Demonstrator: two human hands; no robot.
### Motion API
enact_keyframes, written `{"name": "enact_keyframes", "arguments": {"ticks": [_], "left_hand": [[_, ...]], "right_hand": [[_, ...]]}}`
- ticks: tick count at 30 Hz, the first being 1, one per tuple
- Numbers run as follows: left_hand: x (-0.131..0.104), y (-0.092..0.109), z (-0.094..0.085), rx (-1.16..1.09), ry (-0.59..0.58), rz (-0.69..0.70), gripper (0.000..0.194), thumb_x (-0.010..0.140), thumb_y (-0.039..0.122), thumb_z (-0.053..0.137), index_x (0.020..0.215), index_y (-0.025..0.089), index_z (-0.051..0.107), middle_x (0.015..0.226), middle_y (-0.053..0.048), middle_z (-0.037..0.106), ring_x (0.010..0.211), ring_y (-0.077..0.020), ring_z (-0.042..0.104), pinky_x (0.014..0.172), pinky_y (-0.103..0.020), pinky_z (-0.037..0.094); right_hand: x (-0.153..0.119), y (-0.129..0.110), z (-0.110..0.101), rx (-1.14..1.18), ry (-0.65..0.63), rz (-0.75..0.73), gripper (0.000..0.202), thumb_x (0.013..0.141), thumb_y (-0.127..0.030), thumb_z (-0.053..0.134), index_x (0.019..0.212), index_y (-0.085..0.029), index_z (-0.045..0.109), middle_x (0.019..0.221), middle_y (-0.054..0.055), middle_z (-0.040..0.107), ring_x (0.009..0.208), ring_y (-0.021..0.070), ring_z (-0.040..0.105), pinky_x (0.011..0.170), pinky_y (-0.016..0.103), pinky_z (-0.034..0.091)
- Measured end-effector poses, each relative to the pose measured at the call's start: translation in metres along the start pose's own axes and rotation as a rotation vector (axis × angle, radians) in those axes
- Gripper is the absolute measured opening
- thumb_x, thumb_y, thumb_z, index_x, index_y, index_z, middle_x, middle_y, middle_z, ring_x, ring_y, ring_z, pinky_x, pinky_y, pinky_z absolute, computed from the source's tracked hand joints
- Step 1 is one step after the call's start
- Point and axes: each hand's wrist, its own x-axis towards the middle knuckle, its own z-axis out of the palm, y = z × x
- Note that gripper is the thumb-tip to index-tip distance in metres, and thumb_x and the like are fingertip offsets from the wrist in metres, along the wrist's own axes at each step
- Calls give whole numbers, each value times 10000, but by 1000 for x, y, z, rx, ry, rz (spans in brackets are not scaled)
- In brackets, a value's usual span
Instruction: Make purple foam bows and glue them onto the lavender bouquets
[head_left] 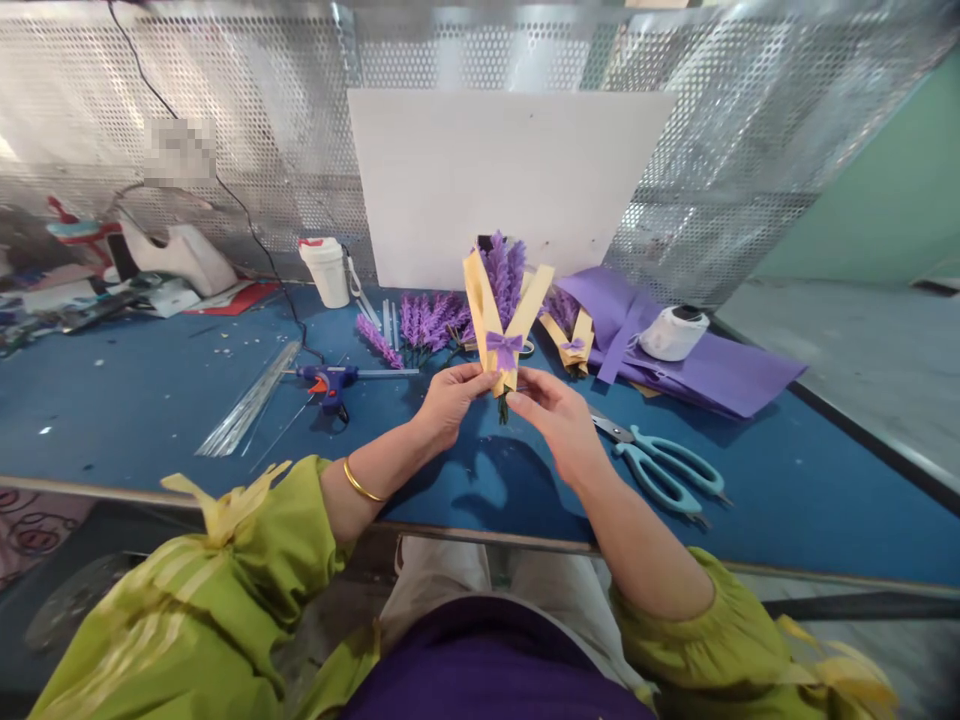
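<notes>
Between both hands, upright above the table's front part, is a small bouquet (504, 310) of purple lavender-like flowers in a cream wrap with a purple bow (505, 348). My left hand (452, 400) pinches the lower left of the wrap with thumb and fingers. From the other side, my right hand (553, 415) grips the bottom by the green stems (503, 408), its thumb in front. A second wrapped bouquet (571, 345) lies behind my right hand. Scissors (660, 465) with light blue handles rest just right of that hand.
On the blue table (142, 400) lie a blue glue gun (328, 385), thin wires (251, 400), loose purple flower sprigs (427, 322), purple sheet material (697, 375) and a white spool (673, 333). A white cup (325, 272) stands behind, near a white board (510, 180).
</notes>
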Motion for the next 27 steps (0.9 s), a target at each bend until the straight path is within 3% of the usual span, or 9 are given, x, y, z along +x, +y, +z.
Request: {"name": "enact_keyframes", "arguments": {"ticks": [4,7,12,19,27], "left_hand": [[0,-3,1,11,-16,-19,385,571,428,902,759,122,765,715,-47,726,673,-133,624,735,-268,490],[-3,-5,2,23,-39,-22,412,560,427,912,811,128,781,785,-56,746,715,-146,635,753,-276,493],[-5,-7,3,50,-71,-31,436,575,461,906,839,135,787,815,-49,745,750,-148,637,797,-292,498],[-4,1,3,72,-60,14,459,583,400,915,941,149,776,916,-60,766,800,-156,665,787,-282,502],[-3,0,2,109,30,66,424,593,404,898,895,130,782,820,-58,767,712,-155,667,705,-278,527]], "right_hand": [[4,-1,-1,79,29,81,415,734,-537,740,978,-203,779,909,59,757,823,194,652,689,304,491],[8,1,-2,107,70,112,371,671,-473,802,925,-202,792,856,48,757,752,177,640,643,291,469],[8,-1,1,121,117,55,351,602,-351,830,921,-208,803,851,27,766,751,171,629,681,301,475],[6,-2,0,103,166,-12,284,616,-324,809,875,-206,801,786,18,757,708,177,620,660,312,485],[3,-1,0,99,52,-49,269,658,-320,815,907,-220,802,900,18,777,884,228,679,855,364,519]]}}
